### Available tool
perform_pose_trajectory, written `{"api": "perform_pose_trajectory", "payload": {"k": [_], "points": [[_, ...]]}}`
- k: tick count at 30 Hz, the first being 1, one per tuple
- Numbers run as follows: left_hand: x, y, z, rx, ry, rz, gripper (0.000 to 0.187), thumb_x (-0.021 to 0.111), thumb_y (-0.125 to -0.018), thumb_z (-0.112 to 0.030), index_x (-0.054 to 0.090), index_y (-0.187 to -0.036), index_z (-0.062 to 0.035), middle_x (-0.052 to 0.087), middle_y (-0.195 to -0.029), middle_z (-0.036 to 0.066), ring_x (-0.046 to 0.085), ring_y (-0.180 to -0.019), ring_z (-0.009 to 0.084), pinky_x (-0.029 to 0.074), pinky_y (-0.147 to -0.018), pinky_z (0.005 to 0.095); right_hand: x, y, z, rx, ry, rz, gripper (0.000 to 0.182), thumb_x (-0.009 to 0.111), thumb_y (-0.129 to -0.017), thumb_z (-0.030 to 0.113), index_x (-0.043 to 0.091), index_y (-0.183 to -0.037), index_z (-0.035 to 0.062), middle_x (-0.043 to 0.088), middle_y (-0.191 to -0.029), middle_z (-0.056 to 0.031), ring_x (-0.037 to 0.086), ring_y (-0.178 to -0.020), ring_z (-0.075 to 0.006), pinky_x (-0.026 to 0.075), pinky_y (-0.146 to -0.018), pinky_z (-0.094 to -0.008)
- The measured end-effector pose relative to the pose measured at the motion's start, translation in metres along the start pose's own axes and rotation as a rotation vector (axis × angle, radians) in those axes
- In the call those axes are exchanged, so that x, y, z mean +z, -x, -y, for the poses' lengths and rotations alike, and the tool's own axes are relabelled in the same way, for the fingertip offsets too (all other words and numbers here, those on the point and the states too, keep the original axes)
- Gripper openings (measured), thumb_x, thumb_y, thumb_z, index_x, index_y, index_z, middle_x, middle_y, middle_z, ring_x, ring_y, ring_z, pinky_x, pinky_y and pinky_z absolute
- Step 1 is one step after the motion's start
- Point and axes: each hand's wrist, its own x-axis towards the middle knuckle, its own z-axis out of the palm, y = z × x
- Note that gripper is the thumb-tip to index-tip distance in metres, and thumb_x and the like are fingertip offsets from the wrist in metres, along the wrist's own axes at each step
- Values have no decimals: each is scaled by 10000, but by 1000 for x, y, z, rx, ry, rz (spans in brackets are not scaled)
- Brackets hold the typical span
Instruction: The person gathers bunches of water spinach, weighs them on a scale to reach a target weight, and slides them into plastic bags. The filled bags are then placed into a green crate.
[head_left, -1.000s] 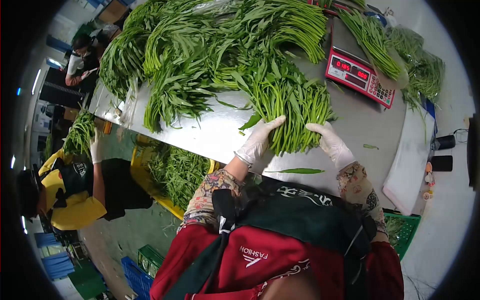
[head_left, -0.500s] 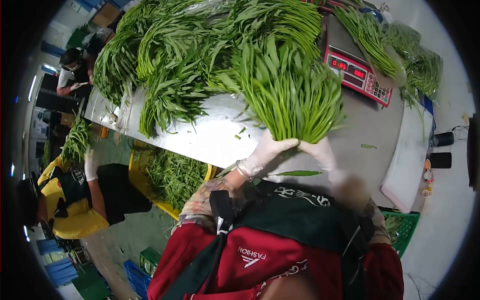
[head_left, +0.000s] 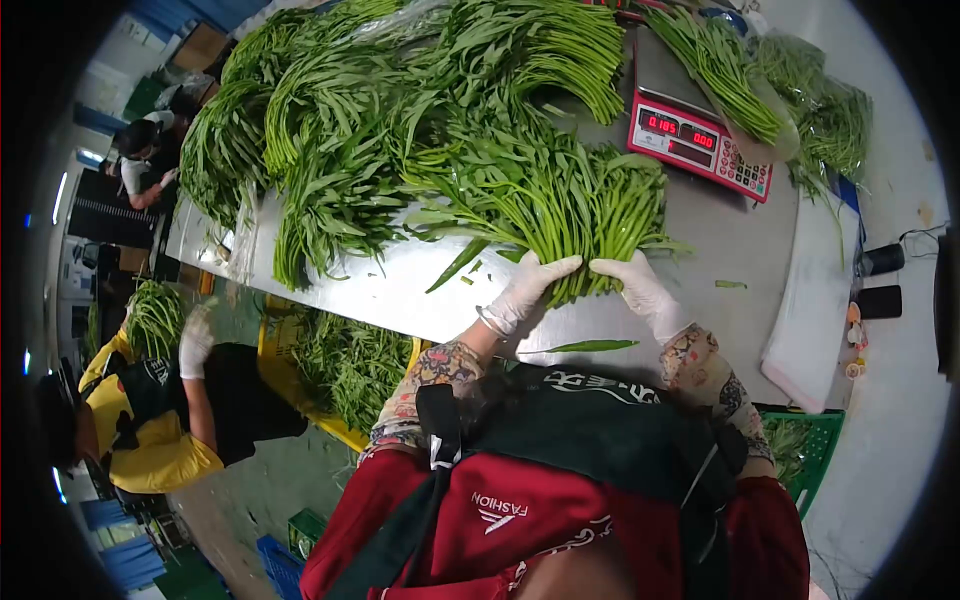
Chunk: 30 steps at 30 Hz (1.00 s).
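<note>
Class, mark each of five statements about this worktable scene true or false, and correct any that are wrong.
1. The left hand and right hand both wear white gloves. True.
2. Both hands hold the bunch by its leafy tips. False: they grip it near the cut stem ends.
3. The scale shows blue digits. False: they are red.
4. A loose leaf lies on the table. True.
5. The yellow crate holds greens. True.

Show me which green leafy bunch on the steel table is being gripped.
The long-stemmed bunch between the white-gloved left hand and right hand; the other bunches there lie untouched.
</note>
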Motion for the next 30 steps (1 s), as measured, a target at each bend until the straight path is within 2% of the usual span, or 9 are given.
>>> {"api": "perform_pose_trajectory", "payload": {"k": [3, 11, 14, 17, 20, 24, 26, 28, 30], "points": [[-10, -5, 3, -8, -54, 6, 324, 636, -852, -103, 550, -1146, 2, 635, -1009, 80, 625, -853, 168, 516, -745, 305, -7, 7, 14, 69, -106, 16, 400, 666, -771, 33, 565, -1157, -1, 626, -1078, -60, 601, -956, -150, 470, -835, -276], [6, -10, -4, 52, -32, -55, 311, 656, -835, -100, 565, -1112, 8, 642, -1000, 92, 631, -865, 173, 522, -782, 300, 7, 4, 4, -56, 35, -23, 401, 669, -780, 38, 564, -1165, -2, 639, -1054, -55, 604, -964, -152, 466, -859, -281], [0, -4, -14, 2, 119, -37, 326, 636, -859, -173, 576, -1128, 1, 646, -1040, 90, 625, -923, 174, 504, -847, 324, 9, 13, 19, -51, -204, -28, 398, 655, -783, 29, 562, -1169, 9, 638, -1064, -60, 606, -967, -161, 470, -870, -289], [-11, -8, -16, -50, 190, -13, 331, 620, -865, -168, 575, -1151, -9, 641, -1076, 99, 607, -993, 177, 482, -892, 322, 3, 13, 22, -33, -235, -32, 391, 645, -789, 25, 559, -1170, 14, 637, -1072, -64, 602, -982, -167, 471, -881, -299], [-2, -5, -19, -22, 110, -20, 340, 637, -855, -166, 577, -1150, -9, 642, -1072, 98, 611, -985, 178, 482, -890, 322, 10, 13, 24, -64, -278, -24, 373, 653, -795, 37, 566, -1156, 8, 639, -1063, -60, 609, -966, -158, 476, -864, -291], [10, -4, -25, 19, -83, -13, 340, 667, -838, -164, 587, -1118, 12, 665, -992, 89, 645, -861, 149, 518, -779, 281, 21, 12, 17, -88, -233, -100, 333, 637, -819, 56, 575, -1141, -5, 640, -1058, -69, 619, -936, -150, 483, -835, -283], [10, -3, -27, -11, -61, -29, 332, 662, -838, -153, 586, -1113, 17, 664, -991, 91, 645, -865, 154, 518, -789, 286, 36, 27, 33, -61, -233, -189, 318, 623, -828, 57, 578, -1136, -6, 639, -1059, -70, 617, -943, -148, 483, -832, -285], [6, -3, -24, -18, 128, -27, 348, 665, -833, -158, 579, -1122, 15, 656, -1015, 93, 639, -886, 172, 516, -816, 307, 40, 30, 38, -35, -263, -240, 318, 622, -827, 58, 578, -1136, -5, 639, -1060, -57, 614, -939, -154, 484, -822, -286], [4, -6, -20, 39, 80, -49, 352, 665, -832, -158, 574, -1128, 9, 653, -1022, 98, 633, -913, 177, 511, -829, 312, 29, 17, 20, -174, -249, -179, 334, 638, -807, 29, 577, -1134, -7, 638, -1056, -58, 613, -923, -154, 482, -821, -280]]}}
